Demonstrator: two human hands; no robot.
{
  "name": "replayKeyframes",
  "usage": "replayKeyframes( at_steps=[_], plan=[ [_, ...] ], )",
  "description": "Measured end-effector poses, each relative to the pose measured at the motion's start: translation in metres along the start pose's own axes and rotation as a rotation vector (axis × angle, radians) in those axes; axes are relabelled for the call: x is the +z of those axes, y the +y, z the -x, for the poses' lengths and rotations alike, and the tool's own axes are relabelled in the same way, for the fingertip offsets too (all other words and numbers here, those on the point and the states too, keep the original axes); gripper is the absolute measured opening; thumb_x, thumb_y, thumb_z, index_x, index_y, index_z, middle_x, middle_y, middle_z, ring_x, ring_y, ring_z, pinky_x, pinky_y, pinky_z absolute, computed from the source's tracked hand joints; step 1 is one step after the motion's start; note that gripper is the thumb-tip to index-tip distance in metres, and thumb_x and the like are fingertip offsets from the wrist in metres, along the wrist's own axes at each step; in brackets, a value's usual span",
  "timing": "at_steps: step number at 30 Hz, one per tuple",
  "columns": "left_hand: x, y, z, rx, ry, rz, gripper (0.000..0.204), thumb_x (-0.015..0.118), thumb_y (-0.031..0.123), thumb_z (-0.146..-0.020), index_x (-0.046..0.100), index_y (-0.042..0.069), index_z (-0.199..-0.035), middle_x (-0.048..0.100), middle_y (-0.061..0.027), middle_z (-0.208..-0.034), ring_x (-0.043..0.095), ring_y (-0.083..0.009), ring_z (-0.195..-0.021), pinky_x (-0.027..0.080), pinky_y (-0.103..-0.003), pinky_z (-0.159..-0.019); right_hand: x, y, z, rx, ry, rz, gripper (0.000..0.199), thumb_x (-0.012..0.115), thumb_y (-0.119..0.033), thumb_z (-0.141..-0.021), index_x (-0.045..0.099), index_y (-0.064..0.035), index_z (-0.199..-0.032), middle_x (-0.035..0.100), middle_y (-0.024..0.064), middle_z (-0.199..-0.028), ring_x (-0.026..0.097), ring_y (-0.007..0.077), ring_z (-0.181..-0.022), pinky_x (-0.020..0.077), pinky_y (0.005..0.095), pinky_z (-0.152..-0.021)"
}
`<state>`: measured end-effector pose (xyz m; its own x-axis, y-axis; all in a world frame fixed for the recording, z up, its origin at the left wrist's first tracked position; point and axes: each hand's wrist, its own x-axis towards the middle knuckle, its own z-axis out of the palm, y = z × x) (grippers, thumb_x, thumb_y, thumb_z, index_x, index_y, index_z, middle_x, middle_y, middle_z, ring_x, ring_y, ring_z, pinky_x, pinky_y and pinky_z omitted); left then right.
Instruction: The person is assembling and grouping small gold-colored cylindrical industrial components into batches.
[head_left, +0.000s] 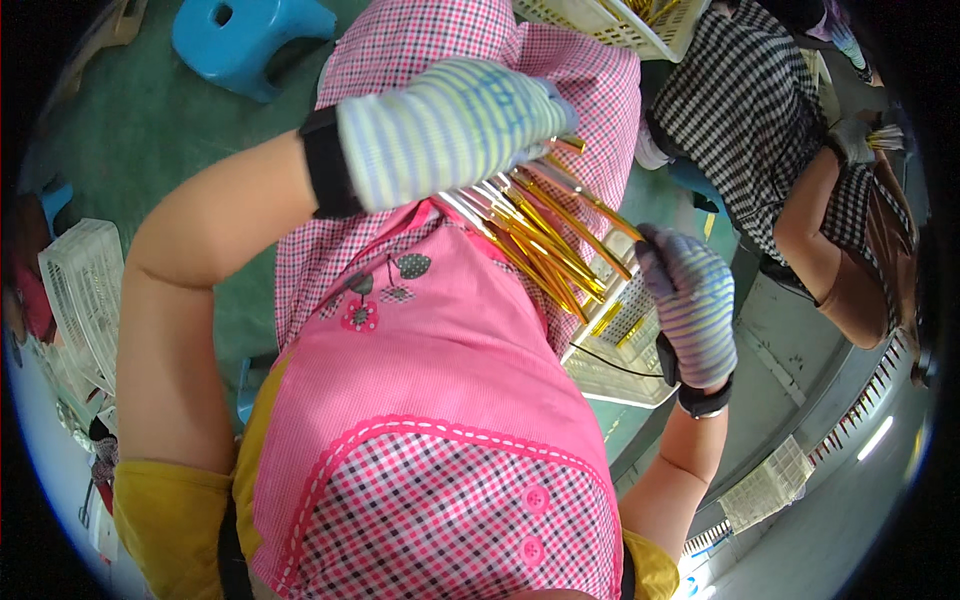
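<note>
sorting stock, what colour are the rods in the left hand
Shiny gold rods, held in the gloved left hand; the head view shows them.

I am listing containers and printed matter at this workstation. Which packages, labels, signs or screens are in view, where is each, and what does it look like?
No labels, signs or screens show; only open containers.
White lattice basket: under the right hand, rectangular, gold sticks inside.
White basket: top edge, more gold sticks.
White crate: far left, rectangular, slotted.
White crate on the floor: lower right, flat, slotted.
</note>
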<state>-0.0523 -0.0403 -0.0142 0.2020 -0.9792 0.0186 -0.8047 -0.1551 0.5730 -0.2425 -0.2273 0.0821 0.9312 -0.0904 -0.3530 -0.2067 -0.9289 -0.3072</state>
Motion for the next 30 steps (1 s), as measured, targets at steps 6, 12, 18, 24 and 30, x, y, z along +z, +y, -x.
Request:
replayKeyframes(
  at_steps=[6, 12, 18, 24, 30],
  plan=[
    [-0.014, 0.020, 0.006, 0.339, 0.324, -0.220, 0.026, 0.059, 0.021, -0.077, 0.061, 0.010, -0.101, 0.062, -0.0044, -0.085, 0.061, -0.0211, -0.081, 0.050, -0.035, -0.074, -0.020, -0.003, 0.015, 0.461, -0.259, -1.085, 0.044, 0.063, -0.030, -0.093, 0.057, 0.0065, -0.118, 0.063, 0.0031, -0.086, 0.058, 0.0118, -0.075, 0.0475, 0.0248, -0.074],
    [-0.041, 0.031, 0.027, 0.530, 0.098, -0.411, 0.034, 0.053, 0.022, -0.082, 0.062, 0.004, -0.109, 0.059, -0.0039, -0.075, 0.059, -0.0180, -0.067, 0.047, -0.033, -0.060, 0.013, -0.024, -0.011, 0.145, -0.435, -1.071, 0.040, 0.050, -0.038, -0.099, 0.061, -0.0042, -0.117, 0.060, -0.0003, -0.082, 0.051, 0.0068, -0.067, 0.0442, 0.0238, -0.058],
    [-0.080, 0.041, 0.035, 0.537, 0.102, -0.492, 0.028, 0.056, 0.021, -0.079, 0.063, 0.004, -0.099, 0.056, -0.0045, -0.066, 0.060, -0.0185, -0.059, 0.048, -0.034, -0.053, 0.011, -0.065, -0.019, -0.012, -0.139, -0.903, 0.036, 0.048, -0.032, -0.100, 0.065, -0.0002, -0.103, 0.066, 0.0098, -0.080, 0.060, 0.0165, -0.071, 0.0499, 0.0318, -0.069],
    [-0.078, 0.033, 0.055, -0.098, -0.442, 0.576, 0.036, 0.054, 0.037, -0.095, 0.060, 0.001, -0.096, 0.060, -0.0077, -0.072, 0.057, -0.0144, -0.061, 0.046, -0.028, -0.055, -0.011, -0.068, -0.024, -0.286, 0.009, 0.152, 0.028, 0.048, -0.031, -0.095, 0.056, -0.0046, -0.088, 0.062, 0.0130, -0.065, 0.062, 0.0343, -0.058, 0.0488, 0.0453, -0.051],
    [-0.080, -0.016, 0.113, -0.530, -0.210, 0.988, 0.033, 0.061, 0.040, -0.091, 0.059, 0.008, -0.094, 0.049, 0.0042, -0.070, 0.049, -0.0058, -0.063, 0.043, -0.023, -0.056, -0.022, -0.021, -0.024, -0.112, 0.313, 0.338, 0.020, 0.053, -0.027, -0.092, 0.058, -0.0082, -0.087, 0.063, 0.0102, -0.069, 0.063, 0.0280, -0.057, 0.0486, 0.0413, -0.047]
  ],
)
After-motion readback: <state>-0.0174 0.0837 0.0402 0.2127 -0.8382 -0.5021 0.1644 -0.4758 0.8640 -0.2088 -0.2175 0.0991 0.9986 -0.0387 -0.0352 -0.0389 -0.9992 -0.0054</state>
